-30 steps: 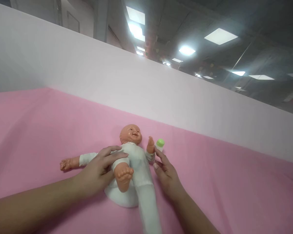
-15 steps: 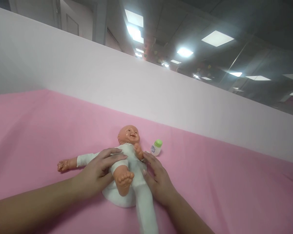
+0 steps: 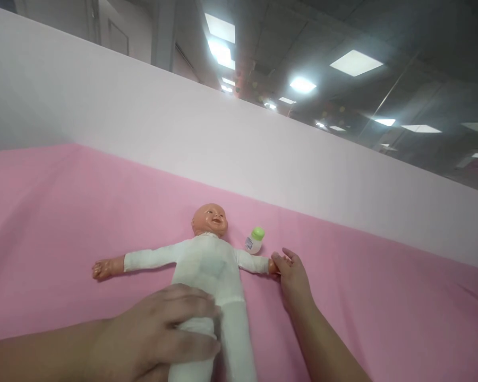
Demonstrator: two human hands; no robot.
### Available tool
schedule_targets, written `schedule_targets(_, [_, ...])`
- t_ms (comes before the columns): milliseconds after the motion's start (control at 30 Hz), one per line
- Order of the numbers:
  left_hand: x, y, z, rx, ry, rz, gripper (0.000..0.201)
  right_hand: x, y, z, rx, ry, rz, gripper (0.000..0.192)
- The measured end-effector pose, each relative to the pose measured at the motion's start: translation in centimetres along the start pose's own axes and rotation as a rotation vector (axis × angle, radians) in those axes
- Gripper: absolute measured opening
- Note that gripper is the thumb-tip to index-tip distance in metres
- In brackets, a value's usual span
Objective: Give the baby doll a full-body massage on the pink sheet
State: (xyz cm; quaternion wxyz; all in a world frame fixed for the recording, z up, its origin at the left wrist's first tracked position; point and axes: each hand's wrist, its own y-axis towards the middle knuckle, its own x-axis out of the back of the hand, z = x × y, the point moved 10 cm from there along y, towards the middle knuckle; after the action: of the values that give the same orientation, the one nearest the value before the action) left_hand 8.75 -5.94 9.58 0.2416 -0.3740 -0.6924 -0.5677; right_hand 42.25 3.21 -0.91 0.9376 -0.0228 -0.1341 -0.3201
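Pink sheet (image 3: 63,212) open all round — 2 hands on doll (image 3: 207,265), bottle (image 3: 255,240) beside.

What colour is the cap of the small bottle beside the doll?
Green; the bottle cap shows clearly in the head view.

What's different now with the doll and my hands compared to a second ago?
The doll lies flatter: its raised leg is pressed down under the left hand, and the right hand has drawn its arm out sideways, holding the doll's hand. The green-capped bottle stayed put.

Bright ceiling panels (image 3: 355,62), soft focus
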Motion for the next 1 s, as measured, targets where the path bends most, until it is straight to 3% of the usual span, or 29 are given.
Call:
schedule_targets(133, [-0.3, -0.1, -0.3, -0.020, 0.009, 0.033, 0.038, 0.9, 1.1, 0.1, 0.035, -0.367, 0.001, 0.060])
schedule_targets(233, [-0.4, -0.3, -0.4, -0.034, 0.012, 0.040, 0.037, 1.0, 1.3, 0.0, 0.039, -0.368, -0.010, 0.054])
schedule_targets(400, [0.4, -0.9, 0.8, 0.009, 0.073, -0.072, 0.041, 0.6, 1.0, -0.3, 0.014, -0.192, -0.017, 0.071])
schedule_targets(500, [1.3, -2.0, 3.0, 0.089, 0.122, -0.189, 0.047, 0.2, 0.1, 0.6, 0.053, 0.109, -0.011, 0.074])
schedule_targets(567, [1.7, -2.9, 5.4, 0.215, 0.109, -0.248, 0.048, -0.7, -0.9, 1.8, 0.105, 0.322, 0.042, 0.072])
schedule_targets(633, [1.7, -3.7, 8.3, 0.404, 0.055, -0.255, 0.046, -2.4, -2.4, 3.5, 0.182, 0.379, 0.163, 0.066])
schedule_targets(767, [1.2, -4.3, 12.1, 0.712, -0.139, -0.232, 0.034, -6.6, -7.0, 6.5, 0.398, 0.208, 0.471, 0.067])
schedule_targets(867, [1.4, -3.8, 12.6, 0.779, -0.216, -0.242, 0.038, -8.7, -10.3, 7.6, 0.567, 0.020, 0.602, 0.073])
schedule_targets(1000, [1.4, -3.2, 12.2, 0.769, -0.188, -0.196, 0.039, -9.6, -13.2, 9.2, 0.866, -0.273, 0.600, 0.074])
